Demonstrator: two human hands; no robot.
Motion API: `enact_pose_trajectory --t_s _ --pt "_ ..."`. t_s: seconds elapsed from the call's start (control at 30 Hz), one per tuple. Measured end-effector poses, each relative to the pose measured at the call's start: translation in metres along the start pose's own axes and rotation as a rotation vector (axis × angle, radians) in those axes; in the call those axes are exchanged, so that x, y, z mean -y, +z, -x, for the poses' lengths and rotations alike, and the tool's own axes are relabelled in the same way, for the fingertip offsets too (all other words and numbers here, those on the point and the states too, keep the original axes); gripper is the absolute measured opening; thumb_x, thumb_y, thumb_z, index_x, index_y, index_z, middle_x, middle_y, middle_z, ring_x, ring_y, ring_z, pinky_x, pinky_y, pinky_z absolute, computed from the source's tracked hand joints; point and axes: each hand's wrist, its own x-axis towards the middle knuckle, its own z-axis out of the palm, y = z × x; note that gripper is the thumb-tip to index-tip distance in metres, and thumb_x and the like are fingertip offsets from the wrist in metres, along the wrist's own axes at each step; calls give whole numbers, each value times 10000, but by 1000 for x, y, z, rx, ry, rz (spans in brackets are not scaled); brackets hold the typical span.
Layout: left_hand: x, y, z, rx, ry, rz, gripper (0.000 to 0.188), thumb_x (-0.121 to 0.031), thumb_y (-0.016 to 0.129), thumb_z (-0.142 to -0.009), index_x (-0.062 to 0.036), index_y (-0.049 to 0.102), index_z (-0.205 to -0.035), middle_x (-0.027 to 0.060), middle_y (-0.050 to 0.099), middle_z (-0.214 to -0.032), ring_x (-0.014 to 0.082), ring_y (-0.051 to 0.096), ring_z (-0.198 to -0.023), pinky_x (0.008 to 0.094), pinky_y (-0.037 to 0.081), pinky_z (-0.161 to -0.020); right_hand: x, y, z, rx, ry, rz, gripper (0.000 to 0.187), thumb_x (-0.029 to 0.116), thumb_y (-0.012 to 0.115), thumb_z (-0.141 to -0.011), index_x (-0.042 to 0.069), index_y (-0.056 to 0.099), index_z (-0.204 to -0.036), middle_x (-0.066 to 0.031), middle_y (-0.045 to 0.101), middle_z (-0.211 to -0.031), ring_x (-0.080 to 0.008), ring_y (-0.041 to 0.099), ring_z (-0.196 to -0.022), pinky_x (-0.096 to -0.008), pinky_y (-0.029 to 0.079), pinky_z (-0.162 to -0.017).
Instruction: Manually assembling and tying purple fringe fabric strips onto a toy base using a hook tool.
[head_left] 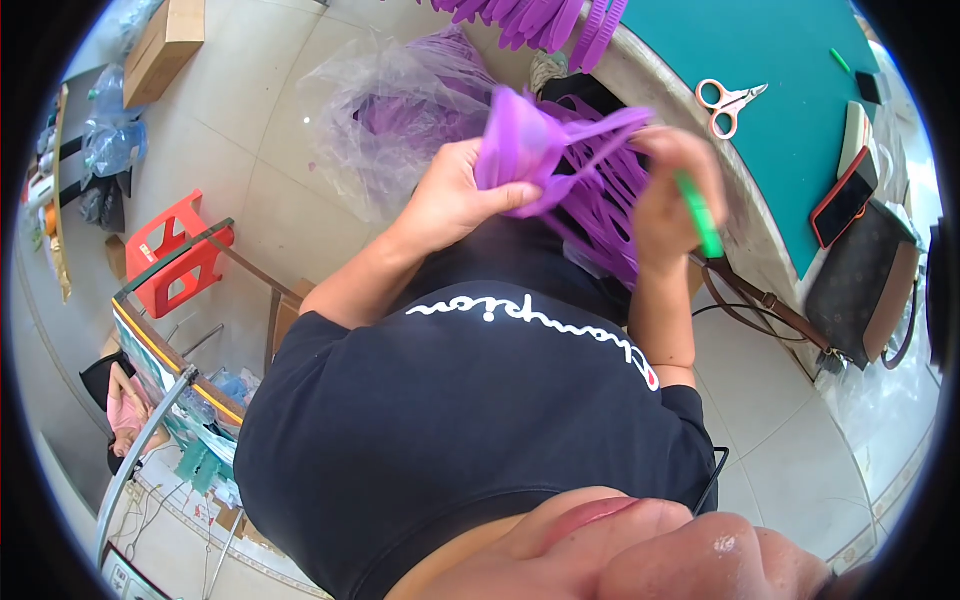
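My left hand (447, 200) is closed round a translucent purple rubbery piece (520, 140), thumb over its lower edge. Loops of strap run from this piece toward my right hand (680, 185), which is smeared by motion. A bright green pen-like tool (702, 222) sticks out of my right hand's grip; its working end is hidden. The right fingertips are close to the strap end, and whether they pinch it cannot be made out. A heap of similar purple straps (605, 200) lies across my lap, below and between both hands.
A clear plastic bag (365, 120) with purple pieces lies on the floor. On the green-topped table (720, 40) are scissors (730, 105), a phone (843, 200) and more purple straps (540, 20). A brown handbag (860, 290) is at right, a red stool (180, 255) at left. Another person (128, 410) is farther left.
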Motion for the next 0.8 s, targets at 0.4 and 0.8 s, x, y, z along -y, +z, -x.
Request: enact_pose_trajectory --t_s 0.4,0.8 --pt "2 -24 1 315 -241 -90 183 -114 725 -803 -10 674 -945 78 691 -813 161 653 -712 303 506 -658 -13 -64 -29 196 695 -790 232 172 511 -985 -9 583 -859 -135 616 -811 -177 579 -664 -273 480 -604" --pt "-7 15 -6 -149 28 419 86 -93 641 -892 -18 616 -924 49 655 -810 110 626 -726 249 522 -664 31 15 16 373 -147 -149 126 48 695 -800 1 634 -900 -126 619 -826 -244 600 -700 -309 477 -597"
